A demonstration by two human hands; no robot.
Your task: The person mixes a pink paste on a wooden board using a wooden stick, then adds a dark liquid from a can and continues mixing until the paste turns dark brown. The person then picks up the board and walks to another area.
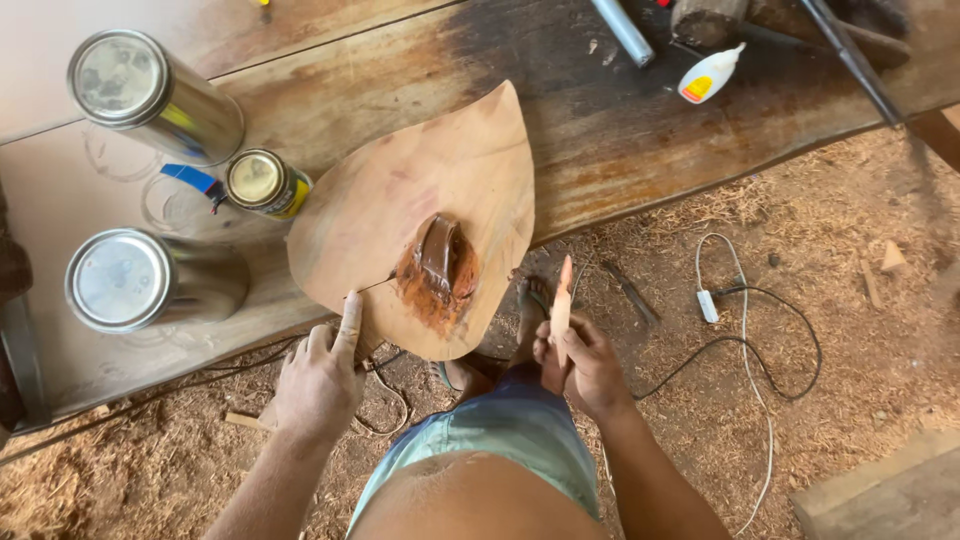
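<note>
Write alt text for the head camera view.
A person's left hand steadies a leaf-shaped wooden board smeared with reddish-brown paste on a workbench, while the right hand holds a small wooden stick. Three metal cans stand at left.

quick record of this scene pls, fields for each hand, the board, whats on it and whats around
left hand: index finger pressed on the near edge of the wooden board
right hand: holds a thin wooden stick, off the board
wooden board: leaf-shaped, pointed tip away, overhanging the workbench
on board: reddish-brown paste in a patch
around: three metal cans, white squeeze bottle, cable on sawdust floor
</note>
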